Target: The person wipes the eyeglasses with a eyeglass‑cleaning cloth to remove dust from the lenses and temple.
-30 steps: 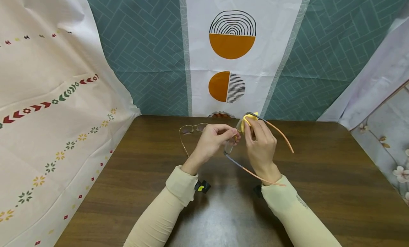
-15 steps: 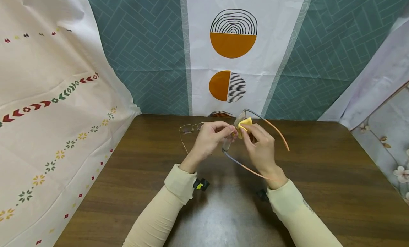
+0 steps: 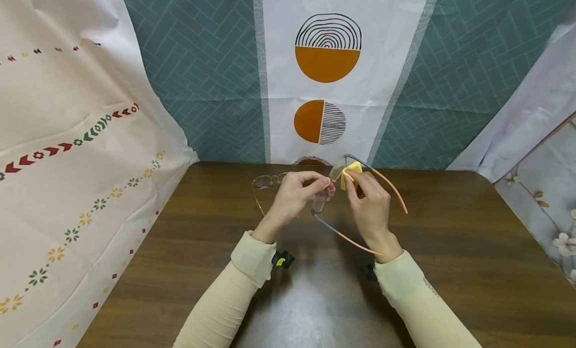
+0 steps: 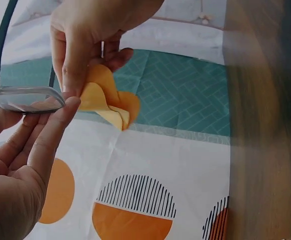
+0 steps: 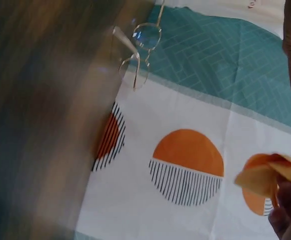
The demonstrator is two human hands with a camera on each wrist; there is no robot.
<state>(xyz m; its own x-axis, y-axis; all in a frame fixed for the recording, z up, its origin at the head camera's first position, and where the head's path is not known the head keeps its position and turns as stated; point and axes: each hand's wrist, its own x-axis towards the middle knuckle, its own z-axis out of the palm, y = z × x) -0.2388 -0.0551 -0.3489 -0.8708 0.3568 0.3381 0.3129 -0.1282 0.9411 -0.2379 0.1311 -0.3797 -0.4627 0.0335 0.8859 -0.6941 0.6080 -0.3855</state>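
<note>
In the head view my left hand [image 3: 297, 195] pinches a pair of eyeglasses [image 3: 320, 202] near the bridge. They are held up above the table, arms unfolded and pointing right, grey turning to orange. My right hand [image 3: 371, 208] pinches a folded yellow cleaning cloth [image 3: 353, 170] between thumb and fingers, close by the upper lens. From the left wrist view, the cloth [image 4: 105, 97] bunches out of the right fingertips, right at the frame's edge, and one lens rim [image 4: 28, 91] faces the camera. The right wrist view shows the cloth [image 5: 259, 180] at its right edge.
A second pair of glasses, with thin gold wire frames [image 3: 263, 181], lies on the brown wooden table [image 3: 216, 228] behind my left hand. Patterned fabric hangs behind the table [image 3: 216, 88] and along its left side [image 3: 90, 188]. Flowered fabric [image 3: 540, 203] hangs at right.
The right hand and cloth moved down and left towards the bridge, then slightly back up and right. The held glasses shifted a little to the left, and the left hand barely moved.
</note>
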